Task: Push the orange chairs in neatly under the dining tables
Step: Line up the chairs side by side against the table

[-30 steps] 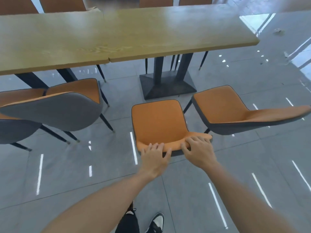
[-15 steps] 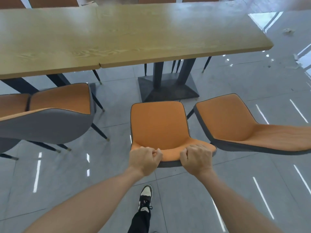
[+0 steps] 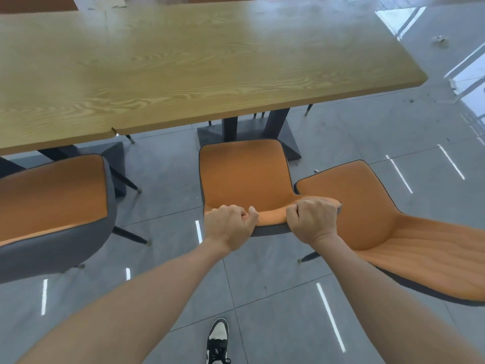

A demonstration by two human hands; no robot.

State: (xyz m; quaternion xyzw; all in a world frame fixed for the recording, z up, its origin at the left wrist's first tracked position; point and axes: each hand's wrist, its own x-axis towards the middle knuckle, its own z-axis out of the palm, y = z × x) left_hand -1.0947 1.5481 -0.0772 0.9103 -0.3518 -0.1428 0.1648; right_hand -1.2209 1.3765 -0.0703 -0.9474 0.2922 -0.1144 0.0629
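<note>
An orange chair (image 3: 244, 174) with a grey shell stands in front of me, its seat facing the long wooden dining table (image 3: 183, 67). My left hand (image 3: 228, 227) and my right hand (image 3: 312, 222) are both closed over the top edge of its backrest. The seat's front edge lies just short of the table's near edge, by the dark pedestal base (image 3: 283, 132). A second orange chair (image 3: 393, 227) stands at the right, turned askew and touching the held one. A third orange chair (image 3: 52, 200) sits at the left.
The table is two tops joined at a seam (image 3: 113, 130). Dark slanted legs (image 3: 126, 179) of the left chair reach toward the middle chair. Grey tiled floor (image 3: 367, 132) lies all around. My shoe (image 3: 217, 340) is on the floor below my arms. Small debris lies at the far right.
My hands went from resting flat on the backrest to gripping it. The chair and I have moved forward, so the table and its pedestal are now much closer to the seat.
</note>
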